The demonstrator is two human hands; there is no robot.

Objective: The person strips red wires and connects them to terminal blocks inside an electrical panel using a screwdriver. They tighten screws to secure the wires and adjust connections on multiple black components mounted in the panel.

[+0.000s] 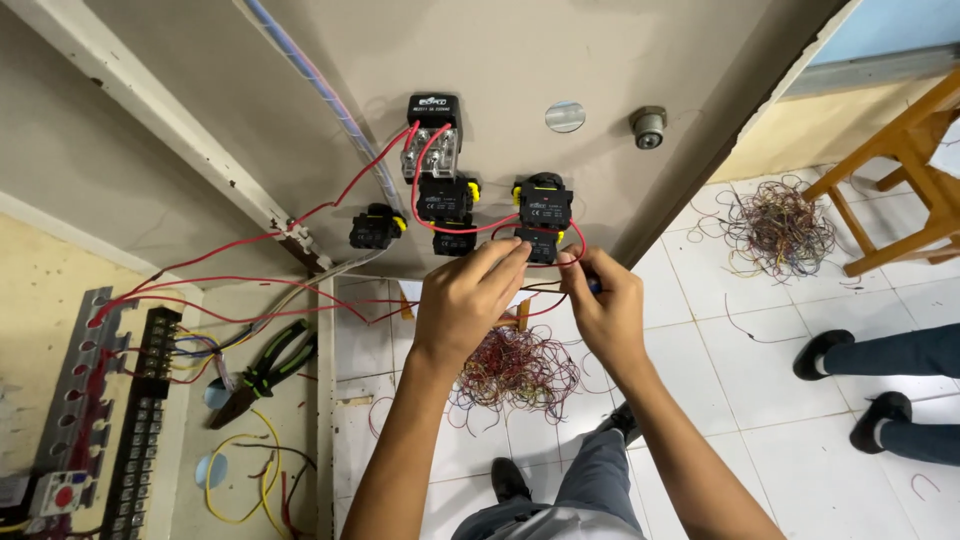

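Head view, looking down along an open cabinet door [600, 60], beige, inner face shown. Mounted on door: four black switch blocks, namely a top block with clear terminal cover [433, 135], a middle block with yellow tabs [446, 200], a left block [376, 228] and a right block [543, 205]; also a round metal plug [565, 116] and a lock barrel [648, 127] further right. Red wires [470, 228] looped from top block down to middle and right blocks, others trailing left toward the cabinet interior. Left hand [466, 300]: raised to the underside of the right block, fingers curled together, fingertips [515, 252] at the block's lower terminal, touching the red wire there. Right hand [605, 310]: just beside the left, closed around a small tool with a dark blue tip [594, 285], kind not discernible, thumb and forefinger pinched near the same terminal. Below the hands: tangled heap of thin coloured wire offcuts [518, 368] on white floor tiles [720, 370]; second heap [780, 225] further right, near a wooden stool [905, 180]. Lower left, inside cabinet: black terminal strip [140, 420], perforated metal rail [75, 380], green-handled pliers [265, 370], loose yellow wires [240, 470]. Right edge: another person's legs and dark shoes [870, 385], well apart from the hands.
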